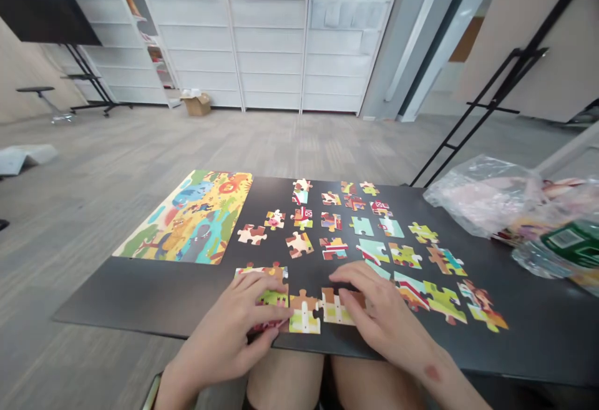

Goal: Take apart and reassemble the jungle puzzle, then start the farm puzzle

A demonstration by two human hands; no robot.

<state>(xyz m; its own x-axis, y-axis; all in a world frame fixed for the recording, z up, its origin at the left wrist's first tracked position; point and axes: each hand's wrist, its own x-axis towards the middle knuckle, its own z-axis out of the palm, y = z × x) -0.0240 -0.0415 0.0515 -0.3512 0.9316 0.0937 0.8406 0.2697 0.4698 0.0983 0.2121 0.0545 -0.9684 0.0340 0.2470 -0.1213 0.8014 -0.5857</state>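
My left hand lies with its fingers spread over a joined block of jigsaw pieces near the table's front edge. Beside its fingertips is a jigsaw piece with a white fence picture. My right hand has its thumb on another fence-patterned jigsaw piece, with the forefinger bent at that piece's upper edge. A narrow dark gap shows between the two fence pieces. The right palm and fingers hide part of the piece beneath them and cover some of the table behind.
Several loose jigsaw pieces spread across the dark table. At the left lies a colourful animal picture board. Clear plastic bags and a green-labelled plastic bottle crowd the right side.
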